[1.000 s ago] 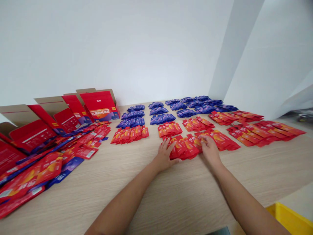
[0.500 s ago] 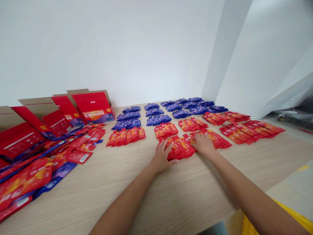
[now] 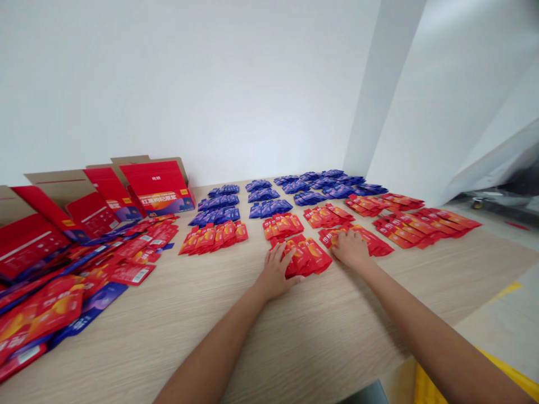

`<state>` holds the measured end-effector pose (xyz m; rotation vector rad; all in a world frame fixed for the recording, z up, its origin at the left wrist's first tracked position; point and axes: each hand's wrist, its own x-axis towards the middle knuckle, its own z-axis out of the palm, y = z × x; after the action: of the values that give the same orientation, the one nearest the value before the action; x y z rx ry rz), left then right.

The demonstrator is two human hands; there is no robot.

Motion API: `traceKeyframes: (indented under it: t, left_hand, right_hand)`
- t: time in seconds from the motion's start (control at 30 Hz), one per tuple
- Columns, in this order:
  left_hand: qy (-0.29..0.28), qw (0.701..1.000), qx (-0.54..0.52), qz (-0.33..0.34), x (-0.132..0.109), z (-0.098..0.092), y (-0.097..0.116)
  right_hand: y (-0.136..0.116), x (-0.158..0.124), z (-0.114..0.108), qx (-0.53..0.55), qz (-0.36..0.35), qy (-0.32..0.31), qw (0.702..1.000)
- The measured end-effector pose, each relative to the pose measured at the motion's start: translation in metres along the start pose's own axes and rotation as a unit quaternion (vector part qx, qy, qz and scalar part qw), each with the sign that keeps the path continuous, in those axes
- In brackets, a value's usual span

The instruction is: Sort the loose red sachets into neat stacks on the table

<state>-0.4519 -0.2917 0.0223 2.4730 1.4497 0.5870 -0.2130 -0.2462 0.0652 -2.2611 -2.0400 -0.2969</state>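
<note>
Red sachets with orange fruit pictures lie in overlapping fans in front of me. My left hand (image 3: 277, 272) rests against the left edge of the nearest fan of red sachets (image 3: 309, 255), fingers apart and thumb stretched along its front. Just right of that fan, my right hand (image 3: 350, 249) has its fingers curled down onto another fan of red sachets (image 3: 374, 242). Its fingertips are partly hidden, and one sachet pokes out to the left of them. A narrow gap separates the two fans.
More fans of red sachets (image 3: 214, 237) and rows of blue sachets (image 3: 269, 208) spread across the wooden table (image 3: 181, 325). At left stand open red cartons (image 3: 158, 185) behind a loose heap of sachets (image 3: 63, 303). A yellow crate (image 3: 425, 387) sits at lower right.
My right hand has shifted slightly right with the red sachet under its fingers, widening the gap to the nearest fan. My left hand stays against that fan. The view has shifted a little.
</note>
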Motion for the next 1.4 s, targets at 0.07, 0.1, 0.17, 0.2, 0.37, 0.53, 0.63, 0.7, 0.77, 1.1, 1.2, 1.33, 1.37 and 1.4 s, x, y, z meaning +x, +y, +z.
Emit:
traceKeyframes:
  t: [0.07, 0.1, 0.17, 0.2, 0.37, 0.53, 0.63, 0.7, 0.77, 1.1, 1.2, 1.33, 1.37, 1.4]
  left_hand:
    - [0.001, 1.000, 0.001, 0.001, 0.000, 0.000, 0.000]
    - [0.001, 1.000, 0.002, 0.000, 0.000, 0.000, 0.000]
    - [-0.002, 1.000, 0.003, -0.002, -0.001, 0.000, 0.000]
    - [-0.003, 1.000, 0.004, -0.003, -0.001, 0.000, 0.000]
    - [-0.002, 1.000, 0.007, 0.000, -0.001, 0.000, 0.000]
    - [0.002, 1.000, 0.007, 0.000, 0.000, 0.001, 0.000]
    - [0.004, 1.000, 0.008, 0.001, 0.001, 0.001, -0.001]
    - [0.004, 1.000, 0.008, 0.001, 0.001, 0.002, -0.001]
    - [0.003, 1.000, 0.008, 0.000, 0.001, 0.002, -0.001]
    - [0.008, 1.000, 0.005, 0.000, 0.001, 0.003, -0.003]
    - [0.010, 1.000, 0.006, 0.000, 0.001, 0.003, -0.003]
    - [0.017, 1.000, 0.006, 0.005, 0.001, 0.003, -0.003]
    - [0.017, 1.000, 0.006, 0.005, 0.001, 0.003, -0.002]
    - [0.017, 1.000, 0.006, 0.004, 0.000, 0.002, -0.002]
  right_hand:
    - [0.002, 0.002, 0.000, 0.003, 0.001, 0.000, 1.000]
    - [0.003, 0.002, 0.000, 0.004, 0.002, 0.001, 1.000]
    - [0.005, 0.003, 0.000, 0.005, 0.003, 0.006, 1.000]
    - [0.006, 0.003, 0.000, 0.006, 0.002, 0.008, 1.000]
    - [0.016, -0.002, 0.003, 0.023, 0.001, 0.013, 1.000]
    - [0.032, 0.000, 0.009, 0.086, 0.014, 0.019, 0.996]
    - [0.045, 0.006, 0.011, 0.127, 0.039, 0.017, 0.991]
    - [0.053, 0.011, 0.012, 0.130, 0.046, 0.030, 0.990]
    - [0.062, 0.014, 0.012, 0.108, 0.041, 0.053, 0.992]
    - [0.073, 0.013, 0.021, -0.026, 0.028, 0.075, 0.996]
    - [0.072, 0.011, 0.020, -0.032, 0.015, 0.088, 0.995]
    - [0.067, 0.008, 0.017, -0.026, 0.024, 0.100, 0.994]
    - [0.064, 0.006, 0.016, -0.020, 0.025, 0.104, 0.994]
    - [0.061, 0.005, 0.016, -0.012, 0.023, 0.108, 0.994]
